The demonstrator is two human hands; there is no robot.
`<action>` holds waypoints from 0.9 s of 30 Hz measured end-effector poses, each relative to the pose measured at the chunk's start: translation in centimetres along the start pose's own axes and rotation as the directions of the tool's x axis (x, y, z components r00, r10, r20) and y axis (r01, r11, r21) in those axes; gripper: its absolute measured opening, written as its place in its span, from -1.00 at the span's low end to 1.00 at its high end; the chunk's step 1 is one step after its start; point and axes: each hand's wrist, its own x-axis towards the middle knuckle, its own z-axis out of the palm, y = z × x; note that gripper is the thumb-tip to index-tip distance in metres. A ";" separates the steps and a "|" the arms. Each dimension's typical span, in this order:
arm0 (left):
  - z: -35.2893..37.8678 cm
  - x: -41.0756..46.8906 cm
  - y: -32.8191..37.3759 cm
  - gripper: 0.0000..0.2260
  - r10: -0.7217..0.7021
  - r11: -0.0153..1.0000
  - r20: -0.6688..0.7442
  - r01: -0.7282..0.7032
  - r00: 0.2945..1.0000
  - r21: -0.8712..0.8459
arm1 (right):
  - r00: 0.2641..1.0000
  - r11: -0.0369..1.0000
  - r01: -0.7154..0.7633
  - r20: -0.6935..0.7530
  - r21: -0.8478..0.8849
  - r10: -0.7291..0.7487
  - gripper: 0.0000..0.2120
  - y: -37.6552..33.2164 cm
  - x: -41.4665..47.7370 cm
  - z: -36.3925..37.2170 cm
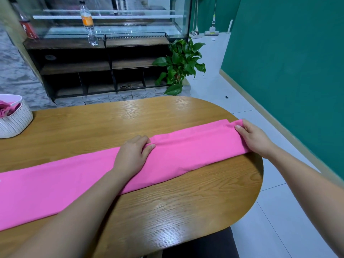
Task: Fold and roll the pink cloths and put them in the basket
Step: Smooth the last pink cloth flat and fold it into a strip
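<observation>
A long pink cloth [186,151], folded into a narrow strip, lies across the wooden table [167,205] from the left edge to the right end. My left hand [133,153] rests on the strip near its middle, fingers curled down onto the far fold. My right hand [255,137] holds the strip's right end, thumb on top and fingers around the end edge. A white woven basket [15,121] stands at the far left of the table with pink cloth [5,108] inside it.
Beyond the table stands a dark wooden shelf unit [104,67] with a glass case and two bottles on it. A green potted plant [180,66] sits on the floor beside it. A green wall [288,53] runs along the right, over white floor tiles.
</observation>
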 end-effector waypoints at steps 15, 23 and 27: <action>-1.3 0.1 -0.8 -0.77 -0.019 1.000 0.035 0.019 0.999 0.011 | 0.992 0.983 -0.052 -0.123 -0.177 0.030 -0.71 -1.7 0.9 1.0; -1.4 -0.4 -2.3 -0.81 -0.031 1.000 0.019 0.031 0.999 -0.004 | 0.977 0.938 -0.133 -0.204 -0.320 0.069 -0.69 1.0 2.4 3.6; -1.4 -0.3 -2.5 -0.77 -0.106 0.994 0.004 0.106 0.994 0.008 | 0.972 0.905 -0.166 -0.220 -0.392 0.083 -0.67 1.1 2.9 3.8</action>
